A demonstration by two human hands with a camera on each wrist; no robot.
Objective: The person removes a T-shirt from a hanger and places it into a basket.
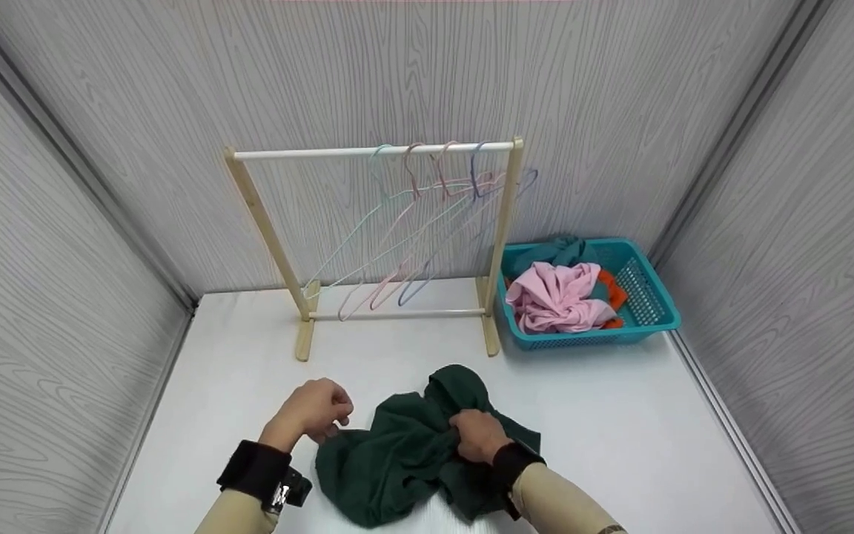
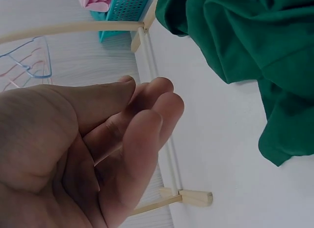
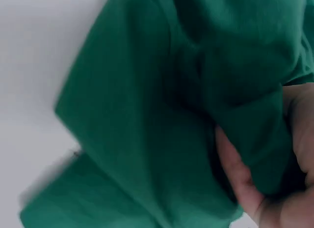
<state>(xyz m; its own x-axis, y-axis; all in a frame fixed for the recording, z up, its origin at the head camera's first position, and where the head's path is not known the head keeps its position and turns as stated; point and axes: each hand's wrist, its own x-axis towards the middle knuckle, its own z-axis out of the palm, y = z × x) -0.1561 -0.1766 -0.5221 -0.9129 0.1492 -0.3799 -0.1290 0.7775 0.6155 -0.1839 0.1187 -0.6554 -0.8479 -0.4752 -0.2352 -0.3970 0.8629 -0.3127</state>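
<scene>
A crumpled dark green cloth garment point(image 1: 397, 456) lies on the white table at the front. My right hand point(image 1: 480, 436) grips a bunched fold near its middle. In the right wrist view, the thumb and palm close round the green fabric point(image 3: 132, 105), which covers most of the fingers. My left hand point(image 1: 312, 408) hovers just left of the garment's upper left edge. Its fingers point(image 2: 142, 139) are loosely bent toward the thumb and hold nothing, with the garment lying apart from them in the left wrist view.
Behind the garment stands a wooden rack point(image 1: 264, 222) with a white rail point(image 1: 308, 154). Several pastel hangers point(image 1: 353, 233) hang toward its right end. A teal basket point(image 1: 649, 297) at the back right holds pink cloth point(image 1: 557, 297), orange cloth point(image 1: 614, 289) and teal cloth point(image 1: 564, 251). Grey panels enclose the table.
</scene>
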